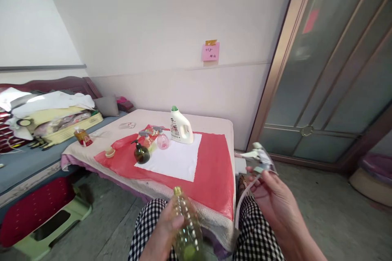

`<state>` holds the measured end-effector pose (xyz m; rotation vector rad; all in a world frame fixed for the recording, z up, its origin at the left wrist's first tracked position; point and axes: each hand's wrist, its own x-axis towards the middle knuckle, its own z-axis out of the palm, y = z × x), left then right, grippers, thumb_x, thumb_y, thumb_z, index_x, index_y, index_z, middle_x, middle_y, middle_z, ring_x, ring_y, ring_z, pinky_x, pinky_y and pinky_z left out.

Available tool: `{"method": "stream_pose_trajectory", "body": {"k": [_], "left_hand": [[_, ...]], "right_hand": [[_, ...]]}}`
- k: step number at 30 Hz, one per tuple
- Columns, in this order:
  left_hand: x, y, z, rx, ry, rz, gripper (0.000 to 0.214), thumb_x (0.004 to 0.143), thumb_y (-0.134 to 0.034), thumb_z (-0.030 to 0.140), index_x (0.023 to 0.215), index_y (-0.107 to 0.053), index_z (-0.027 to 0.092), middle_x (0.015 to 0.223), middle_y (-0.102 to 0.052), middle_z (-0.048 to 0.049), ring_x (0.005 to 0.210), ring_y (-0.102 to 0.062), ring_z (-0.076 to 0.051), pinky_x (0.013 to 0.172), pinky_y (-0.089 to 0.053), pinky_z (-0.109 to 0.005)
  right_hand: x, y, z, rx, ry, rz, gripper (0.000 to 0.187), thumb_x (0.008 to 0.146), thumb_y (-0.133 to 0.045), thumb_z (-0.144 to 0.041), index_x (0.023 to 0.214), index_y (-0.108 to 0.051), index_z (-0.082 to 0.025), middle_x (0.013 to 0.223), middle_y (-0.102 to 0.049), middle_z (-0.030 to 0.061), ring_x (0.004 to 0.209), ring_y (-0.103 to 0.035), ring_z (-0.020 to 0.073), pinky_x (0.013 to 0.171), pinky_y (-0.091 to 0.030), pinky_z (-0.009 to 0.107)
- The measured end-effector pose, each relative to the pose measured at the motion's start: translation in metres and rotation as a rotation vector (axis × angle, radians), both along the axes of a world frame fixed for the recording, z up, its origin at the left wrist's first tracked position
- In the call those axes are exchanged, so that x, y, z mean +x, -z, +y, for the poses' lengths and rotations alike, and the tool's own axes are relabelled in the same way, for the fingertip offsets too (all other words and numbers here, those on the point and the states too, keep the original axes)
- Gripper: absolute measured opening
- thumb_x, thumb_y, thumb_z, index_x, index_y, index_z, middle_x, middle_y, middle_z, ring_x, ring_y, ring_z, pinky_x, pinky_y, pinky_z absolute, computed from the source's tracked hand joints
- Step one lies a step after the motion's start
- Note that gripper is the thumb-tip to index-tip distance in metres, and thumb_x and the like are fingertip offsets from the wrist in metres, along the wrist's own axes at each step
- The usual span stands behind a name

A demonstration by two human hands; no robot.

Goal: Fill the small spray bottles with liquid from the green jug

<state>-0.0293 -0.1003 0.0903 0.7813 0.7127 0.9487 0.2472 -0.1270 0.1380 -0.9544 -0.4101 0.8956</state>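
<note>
My left hand (167, 228) is wrapped round a clear yellowish plastic bottle (187, 228) with its uncapped neck upward, held above my lap. Off to the right, my right hand (272, 195) pinches a spray trigger head (259, 157) whose nozzle points left. From that head a pale dip tube (240, 202) curves down past my knee. The bottle and the sprayer are apart. On the table, a dark pump bottle (141, 153), a pink round bottle (163, 140) and a white detergent jug (180, 126) with a green cap stand round a white sheet (176, 163).
A red cloth (214, 171) covers part of the table (214, 122). Toward its left end are an amber bottle (82, 136) and a small cream lid (109, 152). A red-topped stool (39, 208) stands at lower left, and a glass sliding door (324, 89) is on the right.
</note>
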Motion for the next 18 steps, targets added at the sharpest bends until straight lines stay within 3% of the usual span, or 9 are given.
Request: {"method": "stream_pose_trajectory", "body": {"k": [3,5,7,11,15,18], "left_hand": [[0.001,-0.016,0.034,0.067,-0.110,0.009,0.057,0.063,-0.082,0.039,0.111,-0.059,0.020,0.089,-0.068,-0.0046,0.077,-0.066,-0.020,0.070,-0.051,-0.031],[0.003,-0.022,0.065,0.089,-0.283,0.081,0.064,0.061,-0.082,0.040,0.116,-0.056,0.020,0.095,-0.069,-0.0057,0.084,-0.067,-0.022,0.075,-0.051,-0.032],[0.009,-0.025,0.100,0.132,-0.432,0.181,0.067,0.058,-0.083,0.042,0.115,-0.055,0.020,0.100,-0.070,-0.0068,0.090,-0.066,-0.024,0.078,-0.051,-0.034],[0.027,-0.026,0.177,0.281,-0.606,0.407,0.055,0.057,-0.083,0.038,0.102,-0.057,0.020,0.098,-0.068,-0.0056,0.094,-0.065,-0.023,0.086,-0.050,-0.035],[0.047,-0.012,0.242,0.281,-0.750,0.518,0.052,0.060,-0.082,0.035,0.101,-0.053,0.022,0.099,-0.064,-0.0041,0.097,-0.062,-0.023,0.093,-0.046,-0.039],[0.054,0.011,0.270,0.227,-0.772,0.557,0.053,0.059,-0.083,0.033,0.101,-0.052,0.023,0.102,-0.062,-0.0043,0.103,-0.060,-0.025,0.096,-0.044,-0.042]], "right_hand": [[-0.013,0.032,0.026,-0.153,-0.096,-0.089,0.048,0.060,-0.082,-0.047,0.092,-0.062,-0.018,0.093,-0.070,0.0073,0.067,-0.061,0.0140,0.062,-0.051,0.029],[-0.021,0.053,0.048,-0.234,-0.121,-0.142,0.047,0.059,-0.083,-0.045,0.090,-0.063,-0.017,0.086,-0.069,0.0057,0.068,-0.062,0.0148,0.059,-0.049,0.026],[-0.027,0.074,0.075,-0.302,-0.141,-0.201,0.044,0.059,-0.081,-0.046,0.086,-0.063,-0.016,0.076,-0.066,0.0030,0.069,-0.063,0.0165,0.057,-0.048,0.026],[-0.033,0.114,0.129,-0.400,-0.178,-0.315,0.043,0.056,-0.078,-0.048,0.081,-0.062,-0.017,0.066,-0.062,0.0001,0.064,-0.061,0.0179,0.057,-0.048,0.030],[-0.033,0.146,0.155,-0.505,-0.132,-0.433,0.049,0.052,-0.078,-0.048,0.087,-0.061,-0.018,0.070,-0.066,0.0037,0.071,-0.065,0.0255,0.068,-0.051,0.040],[-0.029,0.150,0.154,-0.568,-0.066,-0.551,0.063,0.058,-0.076,-0.053,0.107,-0.060,-0.019,0.106,-0.069,0.0140,0.104,-0.062,0.0345,0.091,-0.046,0.048]]}}
